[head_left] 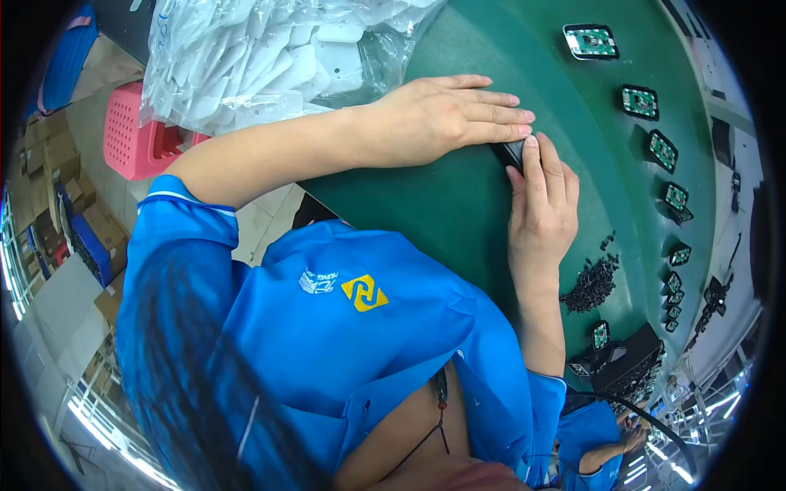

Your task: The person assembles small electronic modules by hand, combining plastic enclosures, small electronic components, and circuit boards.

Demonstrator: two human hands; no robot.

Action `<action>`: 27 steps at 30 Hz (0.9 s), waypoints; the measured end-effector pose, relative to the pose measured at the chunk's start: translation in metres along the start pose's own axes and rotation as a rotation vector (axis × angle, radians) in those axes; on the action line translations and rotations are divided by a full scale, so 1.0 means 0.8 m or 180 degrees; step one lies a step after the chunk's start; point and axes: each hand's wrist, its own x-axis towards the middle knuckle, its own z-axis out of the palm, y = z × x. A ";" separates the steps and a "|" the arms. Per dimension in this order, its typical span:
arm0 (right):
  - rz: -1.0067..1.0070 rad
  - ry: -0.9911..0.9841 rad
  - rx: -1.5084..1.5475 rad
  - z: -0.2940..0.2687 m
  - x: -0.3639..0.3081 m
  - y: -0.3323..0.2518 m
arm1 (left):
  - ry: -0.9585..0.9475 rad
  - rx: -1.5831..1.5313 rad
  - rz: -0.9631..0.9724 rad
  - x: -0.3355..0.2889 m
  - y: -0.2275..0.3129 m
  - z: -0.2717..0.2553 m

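A small black plastic piece (509,153) sits between my hands, just above the green table, mostly covered by fingers. My right hand (542,200) is closed on it, with the thumb on the near side and the fingertips on top. From the left reaches my left hand (450,114), its fingers stretched out and fairly flat. Its fingertips lie over the far end of the piece and meet the right fingertips. What is under the left palm is hidden.
A clear bag of white plastic plates (278,65) lies at the back left, above a pink basket (131,131). Green circuit boards in black frames (639,102) line the right side of the green mat (393,196). A heap of small black parts (591,286) lies near my right forearm.
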 end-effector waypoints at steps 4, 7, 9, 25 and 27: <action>0.0053 0.0084 -0.0066 0.003 -0.005 -0.004 | 0.0084 0.0560 0.0060 0.002 0.013 0.000; 0.0054 0.0268 -0.0185 0.008 -0.009 -0.003 | 0.0159 0.0675 0.0120 0.003 0.013 0.005; 0.0150 0.0255 0.0055 0.007 -0.008 -0.002 | 0.0173 0.0750 0.0196 0.004 0.010 0.004; 0.0124 0.0446 0.0540 0.005 -0.007 0.009 | 0.0177 0.0869 0.0398 0.009 -0.001 0.001; 0.0122 0.0495 0.0251 0.007 -0.009 0.002 | 0.0172 0.0863 0.0424 0.009 0.000 0.000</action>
